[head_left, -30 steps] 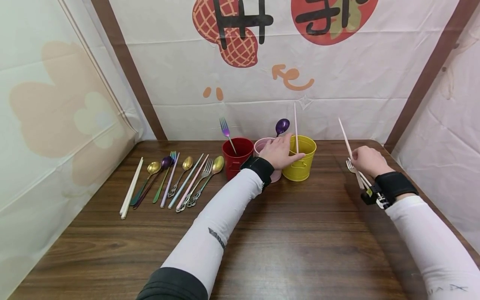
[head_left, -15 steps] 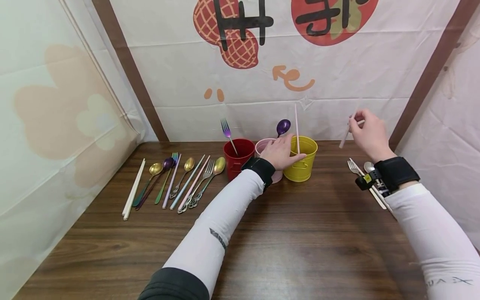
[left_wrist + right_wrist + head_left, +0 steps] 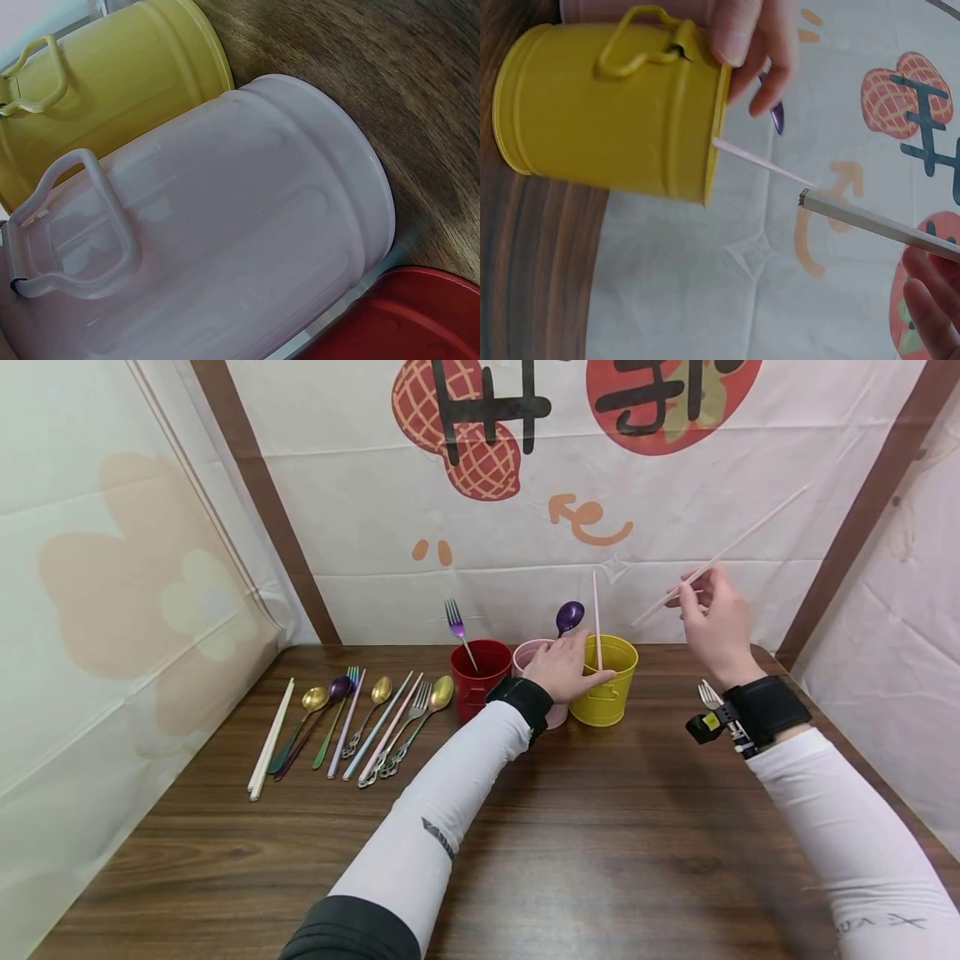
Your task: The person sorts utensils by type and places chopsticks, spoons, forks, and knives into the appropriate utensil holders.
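Note:
My right hand [image 3: 716, 622] pinches a pale chopstick [image 3: 757, 527] in the air, right of the yellow bucket [image 3: 604, 706]. The chopstick slants, its lower left end pointing toward that bucket. My left hand [image 3: 561, 670] rests over the pink bucket [image 3: 240, 195], fingers extended, the thumb lying at the yellow bucket's rim. A light pink chopstick [image 3: 597, 618] stands in the yellow bucket. Behind my left hand rises a purple spoon [image 3: 570, 615], seemingly from the pink bucket. The red bucket [image 3: 474, 697], left of them, holds a rainbow-coloured fork [image 3: 456, 622].
On the left of the wooden table [image 3: 570, 852] lie white chopsticks [image 3: 272, 739], gold spoons [image 3: 315, 698], coloured chopsticks [image 3: 378, 727] and more cutlery in a row. A silver fork [image 3: 708, 694] lies under my right wrist. A printed curtain [image 3: 360, 527] hangs behind.
My right hand has lifted the chopstick off the table at the right, moved up and slightly left, and turned it to a slant. My left hand has stayed at the buckets.

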`<state>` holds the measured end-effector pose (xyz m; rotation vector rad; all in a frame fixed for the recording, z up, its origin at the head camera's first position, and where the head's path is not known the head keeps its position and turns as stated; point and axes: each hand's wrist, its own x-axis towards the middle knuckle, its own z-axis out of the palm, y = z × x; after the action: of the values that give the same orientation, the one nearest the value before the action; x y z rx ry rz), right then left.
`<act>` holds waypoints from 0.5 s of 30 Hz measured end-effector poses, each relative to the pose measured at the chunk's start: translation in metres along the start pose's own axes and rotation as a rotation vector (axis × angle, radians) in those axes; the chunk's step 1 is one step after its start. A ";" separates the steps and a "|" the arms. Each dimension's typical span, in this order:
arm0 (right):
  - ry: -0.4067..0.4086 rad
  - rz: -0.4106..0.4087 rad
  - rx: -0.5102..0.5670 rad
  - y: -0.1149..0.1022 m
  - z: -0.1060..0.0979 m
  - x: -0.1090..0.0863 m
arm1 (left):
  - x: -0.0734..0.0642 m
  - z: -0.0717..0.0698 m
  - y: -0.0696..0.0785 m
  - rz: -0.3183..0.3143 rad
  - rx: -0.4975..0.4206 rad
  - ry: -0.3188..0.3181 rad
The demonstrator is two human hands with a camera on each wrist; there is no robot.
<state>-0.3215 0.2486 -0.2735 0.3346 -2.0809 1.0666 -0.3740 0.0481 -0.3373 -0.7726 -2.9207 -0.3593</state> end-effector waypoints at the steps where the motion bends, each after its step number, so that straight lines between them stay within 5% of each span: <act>1: -0.008 0.003 0.010 0.000 0.002 -0.001 | 0.000 0.000 0.000 0.001 0.000 -0.002; 15: -0.153 -0.008 -0.029 0.017 0.026 -0.015 | 0.000 0.001 0.001 -0.006 -0.016 0.007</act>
<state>-0.3337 0.2372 -0.3031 0.4208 -2.2257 1.0330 -0.3738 0.0496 -0.3376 -0.7637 -2.9173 -0.3859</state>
